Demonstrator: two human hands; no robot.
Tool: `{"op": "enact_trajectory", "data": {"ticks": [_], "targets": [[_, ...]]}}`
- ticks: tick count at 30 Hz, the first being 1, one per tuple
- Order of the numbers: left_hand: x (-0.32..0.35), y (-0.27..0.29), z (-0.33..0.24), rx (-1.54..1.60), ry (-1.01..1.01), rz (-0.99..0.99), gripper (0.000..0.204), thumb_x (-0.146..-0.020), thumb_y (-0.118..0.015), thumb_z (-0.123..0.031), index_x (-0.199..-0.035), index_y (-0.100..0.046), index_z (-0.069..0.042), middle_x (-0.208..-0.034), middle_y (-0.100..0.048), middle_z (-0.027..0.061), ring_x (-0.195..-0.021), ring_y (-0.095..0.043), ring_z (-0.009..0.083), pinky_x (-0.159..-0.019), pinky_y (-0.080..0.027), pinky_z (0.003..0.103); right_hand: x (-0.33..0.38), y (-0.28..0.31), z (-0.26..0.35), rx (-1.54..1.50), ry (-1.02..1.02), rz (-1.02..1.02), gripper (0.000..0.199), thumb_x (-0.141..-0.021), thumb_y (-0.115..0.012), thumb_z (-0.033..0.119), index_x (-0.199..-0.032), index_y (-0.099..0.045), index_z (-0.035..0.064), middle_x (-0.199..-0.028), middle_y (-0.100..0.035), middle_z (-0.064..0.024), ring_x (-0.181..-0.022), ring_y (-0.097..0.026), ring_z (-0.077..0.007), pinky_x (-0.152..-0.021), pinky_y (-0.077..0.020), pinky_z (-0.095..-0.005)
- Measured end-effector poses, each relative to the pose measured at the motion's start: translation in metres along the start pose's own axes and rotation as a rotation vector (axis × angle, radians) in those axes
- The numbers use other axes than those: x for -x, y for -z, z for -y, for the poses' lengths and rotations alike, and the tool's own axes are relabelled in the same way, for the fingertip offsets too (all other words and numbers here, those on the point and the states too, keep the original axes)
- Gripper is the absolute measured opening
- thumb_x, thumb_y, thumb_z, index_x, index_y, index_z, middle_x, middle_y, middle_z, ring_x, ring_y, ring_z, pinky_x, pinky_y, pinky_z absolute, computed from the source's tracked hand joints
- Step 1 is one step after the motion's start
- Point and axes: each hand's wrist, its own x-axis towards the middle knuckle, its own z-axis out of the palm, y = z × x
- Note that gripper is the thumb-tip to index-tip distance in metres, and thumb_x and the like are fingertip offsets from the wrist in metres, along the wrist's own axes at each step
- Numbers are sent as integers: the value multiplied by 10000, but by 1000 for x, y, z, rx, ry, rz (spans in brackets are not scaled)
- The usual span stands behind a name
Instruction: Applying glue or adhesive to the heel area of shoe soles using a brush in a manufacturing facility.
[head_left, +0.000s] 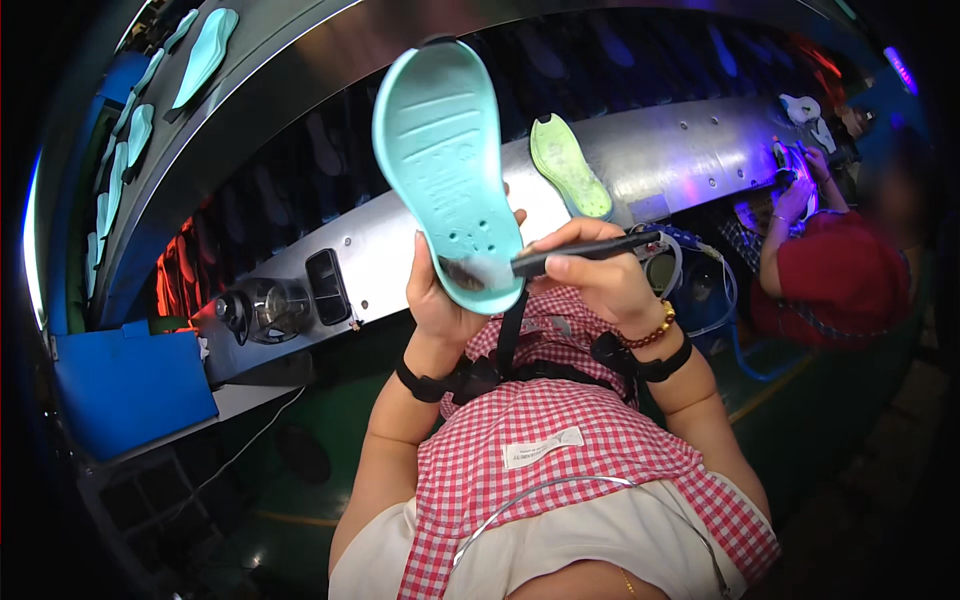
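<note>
A turquoise shoe sole (440, 130) stands raised in front of me, its heel end low and its patterned face toward me. My left hand (440, 312) grips it around the lower end, thumb at the left edge and some fingers hidden behind. In my right hand (602, 278) is a black-handled brush (575, 256), held between thumb and fingers. Its pale, blurred tip lies over the lower part of the sole, beside a dark patch. Behind my right hand, a light green sole (566, 168) lies on the metal bench (660, 155).
Left on the bench are a clear pot (278, 308) and a black divided tray (328, 286). A blue box (135, 385) stands at the bench's left end. More turquoise soles (207, 52) lie on a curved belt. A co-worker in red (835, 275) works at the right.
</note>
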Motion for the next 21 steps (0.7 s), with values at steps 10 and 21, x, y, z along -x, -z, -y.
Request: {"op": "enact_trajectory", "data": {"ticks": [10, 21], "targets": [[-7, 26, -31, -97, 334, 107, 446, -887, -384, -302, -1211, -380, 4, -1075, -540, 165, -944, -575, 235, -786, -499, 381, -1, -1, 25, 942, 251, 496, 209, -691, -654, -3, -897, -626, -3, -822, -643, -115, -746, -620, -166, -675, -489, -253], [-6, 4, -55, -695, 717, 49, 517, -819, -444, -304, -1204, -414, 40, -1123, -511, 185, -897, -577, 233, -789, -462, 316, -11, 3, 60, 1016, 104, 849, 180, -698, -654, 10, -876, -623, 13, -890, -637, -117, -861, -613, -237, -749, -489, -306]]}}
